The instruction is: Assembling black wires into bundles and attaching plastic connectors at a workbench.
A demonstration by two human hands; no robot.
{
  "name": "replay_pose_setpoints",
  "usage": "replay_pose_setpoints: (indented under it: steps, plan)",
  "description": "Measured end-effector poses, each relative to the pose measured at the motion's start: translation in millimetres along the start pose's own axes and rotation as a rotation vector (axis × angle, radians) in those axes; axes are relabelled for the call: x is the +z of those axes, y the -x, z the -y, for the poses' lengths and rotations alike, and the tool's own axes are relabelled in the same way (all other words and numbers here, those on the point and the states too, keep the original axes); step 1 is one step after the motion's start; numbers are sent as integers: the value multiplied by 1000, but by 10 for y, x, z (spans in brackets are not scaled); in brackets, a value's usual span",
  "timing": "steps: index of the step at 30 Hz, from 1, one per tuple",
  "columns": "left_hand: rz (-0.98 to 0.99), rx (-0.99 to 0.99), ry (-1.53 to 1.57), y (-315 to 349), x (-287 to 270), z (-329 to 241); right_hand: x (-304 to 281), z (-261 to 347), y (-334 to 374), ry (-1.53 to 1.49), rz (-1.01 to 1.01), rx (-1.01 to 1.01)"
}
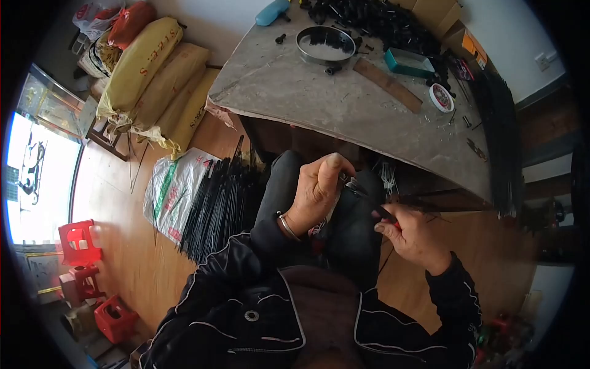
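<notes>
Above my lap, my left hand point(314, 192) is closed, its fingers curled around small shiny metal pieces point(351, 183) that stick out beside the fingertips. What else lies inside that fist is hidden. My right hand point(413, 238) grips a slim hand tool with a black and red handle point(386, 215). The tool's dark front end points up and left toward the metal pieces; its exact kind and whether it touches them are hard to make out. Beyond both hands is the front edge of a grey worktable point(295, 95).
On the table are a round pan of pale bits point(326, 44), a wooden strip point(387, 85), a green box point(409, 63), a white tub point(441, 97), pliers point(477, 149) and piled black parts point(381, 21). Black rods point(224, 206), sacks point(163, 74) and red stools point(115, 318) stand left.
</notes>
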State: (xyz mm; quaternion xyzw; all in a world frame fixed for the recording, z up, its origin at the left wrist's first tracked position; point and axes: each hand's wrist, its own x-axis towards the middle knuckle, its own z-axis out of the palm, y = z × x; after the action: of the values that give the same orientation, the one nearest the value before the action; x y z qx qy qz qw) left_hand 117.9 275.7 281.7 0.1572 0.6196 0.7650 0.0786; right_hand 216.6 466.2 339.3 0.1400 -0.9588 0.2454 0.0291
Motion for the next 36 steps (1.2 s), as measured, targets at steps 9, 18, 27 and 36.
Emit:
replay_pose_setpoints:
  steps: [9, 18, 27, 36]
  plan:
    - [147, -11, 31, 96, 89, 13, 341, 36, 305, -1673, 672, 582]
    - [130, -139, 19, 71, 131, -50, 9, 73, 190, -1263, 583, 501]
    - [152, -177, 29, 24, 139, -48, 311, 109, 244, -1465, 526, 615]
    - [-6, -180, -32, -139, 151, 42, 380, -178, 52, -606, 62, 246]
